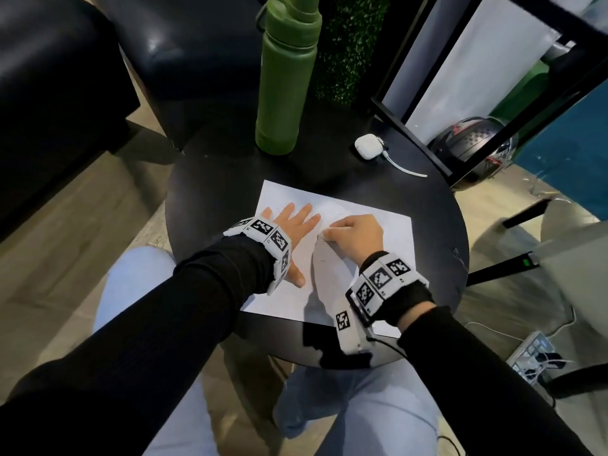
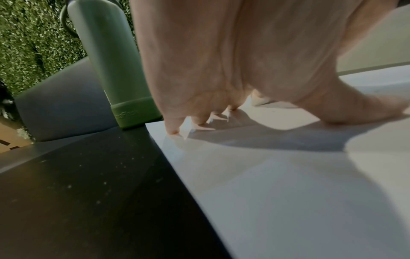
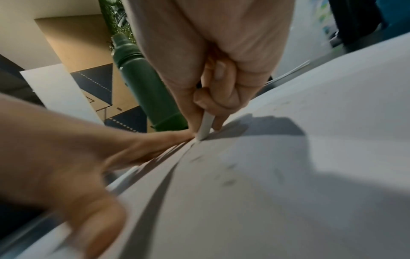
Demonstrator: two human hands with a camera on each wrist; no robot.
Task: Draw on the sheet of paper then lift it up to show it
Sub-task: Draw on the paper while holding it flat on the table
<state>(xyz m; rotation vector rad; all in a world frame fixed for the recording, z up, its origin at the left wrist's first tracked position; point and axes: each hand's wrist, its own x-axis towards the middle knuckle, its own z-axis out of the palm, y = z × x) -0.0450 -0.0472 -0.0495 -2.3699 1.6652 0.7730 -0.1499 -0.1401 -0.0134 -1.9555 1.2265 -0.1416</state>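
**Left Hand Flat on the Sheet, Right Hand Gripping a White Pen**

At the far left of the head view stood a black armchair (image 1: 65,77), off the table. The round black table (image 1: 204,199) carried everything else. Toward its back, left of centre, a tall green bottle (image 1: 286,83) stood upright, well apart from the paper.

The sheet of paper (image 1: 371,225) lay flat on the table in front of the person, one corner pointing toward the bottle. The left hand (image 1: 292,222) rested on the sheet's left part, fingers straight and spread, thumb out to the side, palm down and pressing the sheet to the table. In the left wrist view the fingertips (image 2: 173,129) touched the paper close to its edge, with the bottle's base just beyond.

Just right of that hand, the right hand (image 1: 355,233) sat on the sheet with its fingers curled. The right wrist view showed them pinching a slim white pen (image 3: 206,126), held nearly upright, its tip touching the paper right beside a left fingertip. A few faint, blurred marks lay on the sheet near the tip; their shape could not be made out.

Farther right, near the back edge of the table, sat a white earbud case (image 1: 367,145) with a white cable (image 1: 404,167) trailing from it. Beyond the table's right side a dark helmet (image 1: 473,143) lay on the floor.
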